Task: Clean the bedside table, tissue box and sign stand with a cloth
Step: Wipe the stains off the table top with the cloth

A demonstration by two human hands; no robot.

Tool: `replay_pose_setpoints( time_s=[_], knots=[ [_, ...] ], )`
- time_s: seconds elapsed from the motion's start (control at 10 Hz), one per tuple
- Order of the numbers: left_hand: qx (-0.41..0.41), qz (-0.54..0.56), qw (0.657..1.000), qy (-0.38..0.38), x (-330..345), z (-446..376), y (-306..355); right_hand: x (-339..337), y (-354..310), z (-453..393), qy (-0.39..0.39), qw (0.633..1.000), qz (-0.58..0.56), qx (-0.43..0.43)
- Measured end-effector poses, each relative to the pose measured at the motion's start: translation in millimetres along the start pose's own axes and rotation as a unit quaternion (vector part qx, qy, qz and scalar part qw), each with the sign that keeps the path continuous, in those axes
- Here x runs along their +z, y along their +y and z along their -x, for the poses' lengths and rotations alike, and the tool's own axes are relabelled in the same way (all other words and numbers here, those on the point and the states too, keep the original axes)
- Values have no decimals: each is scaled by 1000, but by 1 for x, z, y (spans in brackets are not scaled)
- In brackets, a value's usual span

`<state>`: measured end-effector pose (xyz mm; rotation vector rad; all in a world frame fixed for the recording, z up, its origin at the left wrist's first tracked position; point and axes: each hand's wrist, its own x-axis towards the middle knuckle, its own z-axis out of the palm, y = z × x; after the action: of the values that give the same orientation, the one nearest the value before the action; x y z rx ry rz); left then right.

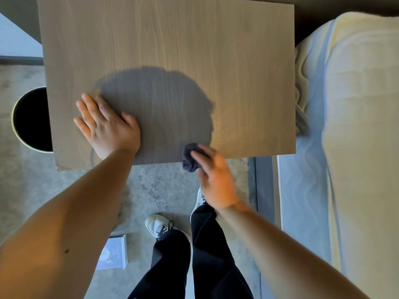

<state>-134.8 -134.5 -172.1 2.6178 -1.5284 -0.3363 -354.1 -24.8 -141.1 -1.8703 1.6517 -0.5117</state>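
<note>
A bed [349, 126] with pale bedding runs along the right, just beside the wood-grain worktop [168, 44], whose surface carries only hands, cloth and a shadow. Grey carpet [155, 186] lies below it. A round dark bin [30, 119] stands at the worktop's left edge, partly hidden beneath it. The left hand [108, 126] lies flat, fingers spread, holding nothing. The right hand [213, 180] has its fingers closed on a bunched dark cloth [190, 157] at the near edge. A small sign stand [113, 253] sits on the carpet near the shoes.
</note>
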Motion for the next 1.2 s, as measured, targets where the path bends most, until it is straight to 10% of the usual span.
replay_pose_setpoints(
  time_s=[0.3,0.6,0.9,1.2],
  knots=[
    [-2,-3,1000,-5,0,0,0,-104,126,-5,148,948,105,261],
    [-2,-1,1000,-3,0,1,0,36,-12,-5,74,990,97,72],
    [1,-2,1000,-4,-1,0,-1,21,21,-16,-24,989,111,-95],
    [0,-2,1000,0,1,0,-1,-77,80,-80,183,967,27,175]
  ],
)
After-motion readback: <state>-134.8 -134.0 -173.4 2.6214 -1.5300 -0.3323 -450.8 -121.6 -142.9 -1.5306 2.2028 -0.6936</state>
